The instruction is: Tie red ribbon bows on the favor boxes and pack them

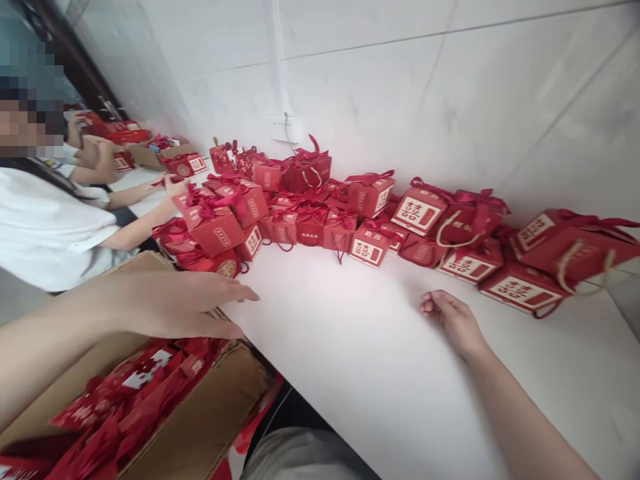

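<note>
White tabletop [320, 327], carton [200, 413] off its near-left edge, under the open, empty-looking left hand [175, 300]; right hand's [457, 325] farther off, half-curled, can't tell what's inside.

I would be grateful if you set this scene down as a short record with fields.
Left hand: the left hand is open above the cardboard box
Right hand: the right hand has curled fingers, over the white table; no object visible in it
Cardboard box contents: red packaging
Along the wall: red gift boxes, some stacked, many with ribbons
Wall fitting: socket plate
Nearby: a co-worker in white, at left
</note>
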The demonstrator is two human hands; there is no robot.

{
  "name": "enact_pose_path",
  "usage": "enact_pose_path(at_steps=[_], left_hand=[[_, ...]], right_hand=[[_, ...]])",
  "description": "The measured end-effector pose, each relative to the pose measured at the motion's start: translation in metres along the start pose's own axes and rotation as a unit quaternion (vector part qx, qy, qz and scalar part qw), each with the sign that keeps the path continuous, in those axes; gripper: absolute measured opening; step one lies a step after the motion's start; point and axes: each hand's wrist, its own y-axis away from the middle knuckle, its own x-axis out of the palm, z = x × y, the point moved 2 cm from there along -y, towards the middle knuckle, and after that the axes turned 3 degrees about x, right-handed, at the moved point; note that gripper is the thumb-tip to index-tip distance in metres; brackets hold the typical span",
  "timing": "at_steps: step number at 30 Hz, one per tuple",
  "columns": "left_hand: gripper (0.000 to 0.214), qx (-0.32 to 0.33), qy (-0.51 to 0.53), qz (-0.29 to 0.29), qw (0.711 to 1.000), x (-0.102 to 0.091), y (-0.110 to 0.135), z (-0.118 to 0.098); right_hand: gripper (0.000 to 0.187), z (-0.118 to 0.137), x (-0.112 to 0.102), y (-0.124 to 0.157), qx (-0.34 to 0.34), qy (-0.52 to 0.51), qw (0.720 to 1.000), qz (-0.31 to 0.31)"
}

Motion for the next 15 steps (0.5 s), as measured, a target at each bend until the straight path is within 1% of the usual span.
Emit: enact_pose_path(at_steps=[1,2,5,8,10,12,14,15], left_hand=[[0.063,0.032,-0.033,0.045,0.998,-0.003,-0.012,-0.024],[0.062,0.063,-0.064,0.068,0.994,-0.005,-0.025,-0.048],[0.06,0.167,-0.15,0.071,0.972,-0.01,-0.065,-0.117],[0.062,0.263,-0.218,0.072,0.937,-0.01,-0.11,-0.174],[0.059,0.285,-0.225,0.074,0.929,-0.011,-0.145,-0.204],[0.051,0.284,-0.201,0.086,0.933,-0.015,-0.182,-0.227],[0.049,0.262,-0.123,0.111,0.951,-0.02,-0.215,-0.241],[0.051,0.256,-0.071,0.114,0.957,-0.021,-0.228,-0.246]], right_hand=[[0.038,0.002,0.002,0.0,-0.004,0.006,1.0,0.004],[0.039,0.004,0.004,-0.001,-0.007,0.01,1.0,0.005],[0.041,0.006,0.006,-0.005,-0.014,0.013,1.0,0.003],[0.042,0.006,0.007,-0.009,-0.016,0.011,1.0,0.009],[0.043,0.005,0.008,-0.012,-0.018,0.008,1.0,0.014],[0.044,0.004,0.009,-0.015,-0.021,0.004,1.0,0.019],[0.045,0.004,0.009,-0.018,-0.025,-0.001,0.999,0.024],[0.045,0.003,0.009,-0.019,-0.027,-0.004,0.999,0.026]])
